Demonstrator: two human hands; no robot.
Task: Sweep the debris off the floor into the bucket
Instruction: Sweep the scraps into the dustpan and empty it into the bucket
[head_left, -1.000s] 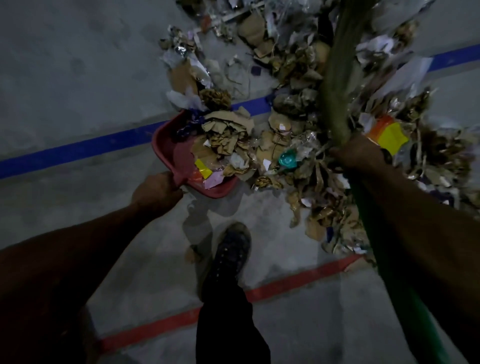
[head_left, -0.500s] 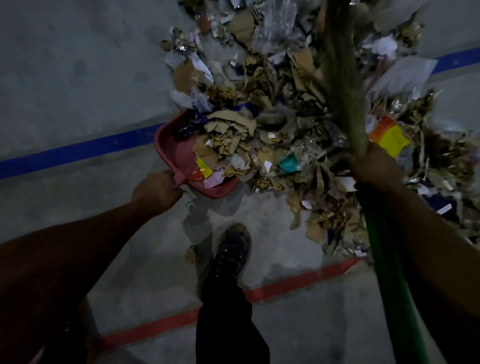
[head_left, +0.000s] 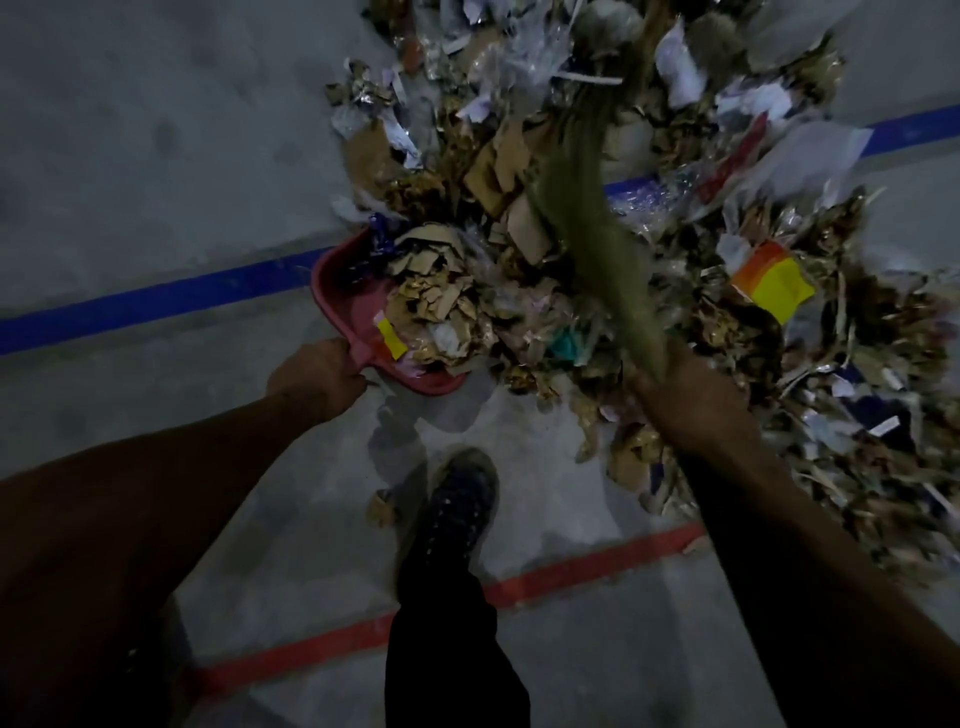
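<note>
Right now my left hand (head_left: 317, 375) is curled round the short handle of the red dustpan (head_left: 343, 291), which lies flat on the floor (head_left: 156, 156) with its open mouth turned to my right, toward the heap. My right hand (head_left: 675, 400) is wrapped round the broom (head_left: 592, 228) low down, just where the green bristle bundle starts; the bristles run up and away from me, leaning slightly left, and they are blurred, so I take them to be mid-stroke. What matters for the next pull is that the debris (head_left: 649, 156) lies mostly beyond and to the right of the pan, and the broom's long axis cuts across the pile between the bulk of it and the pan's mouth. I judge the stroke has to draw leftward and toward me, with my left hand holding the pan's lip down against the floor. The pan is nearer my left hand, the pile nearer my right. Some rubbish already sits in the pan: torn brown cardboard, crumpled paper and a yellow scrap. The rest is a wide, loose spread of cardboard bits, white paper, shiny wrappers and an orange and yellow packet (head_left: 774, 286), lying across the blue line (head_left: 156, 306). My shoe (head_left: 457, 499) stands just short of the red line (head_left: 571, 577). No bucket is in view.
</note>
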